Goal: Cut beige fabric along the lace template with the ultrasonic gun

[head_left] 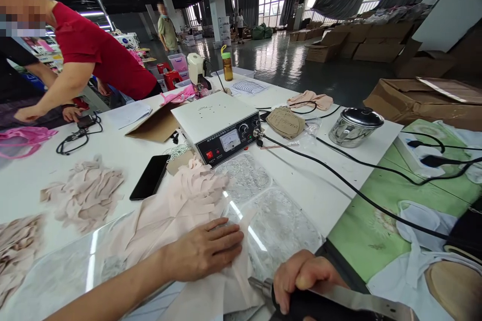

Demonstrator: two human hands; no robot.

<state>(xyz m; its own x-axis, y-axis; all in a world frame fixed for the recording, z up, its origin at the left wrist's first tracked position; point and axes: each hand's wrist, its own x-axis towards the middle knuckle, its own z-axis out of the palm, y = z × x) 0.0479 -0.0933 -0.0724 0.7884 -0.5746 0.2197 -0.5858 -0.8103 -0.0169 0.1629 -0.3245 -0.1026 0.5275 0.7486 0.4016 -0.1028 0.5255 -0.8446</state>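
Note:
My left hand [203, 251] lies flat, fingers stretched out, on thin pale pink fabric [161, 220]. Beneath the fabric is a clear, glossy sheet [282, 225] on the table. My right hand [301, 278] is wrapped around the black handle of an ultrasonic cutter [316, 303]. Its metal tip [258, 283] points left and is close to the fabric by my left fingers; I cannot tell whether it touches. A flat metal strip runs along the handle. Cut strips of the same fabric [196, 185] are bunched up beyond my left hand.
A white generator box [214, 120] with a meter stands ahead, its black cable [339, 190] running right. A phone [149, 177], fabric heaps [85, 190], a metal pot [354, 128] and a bottle [226, 65] are on the table. A person in red [94, 55] leans in at left.

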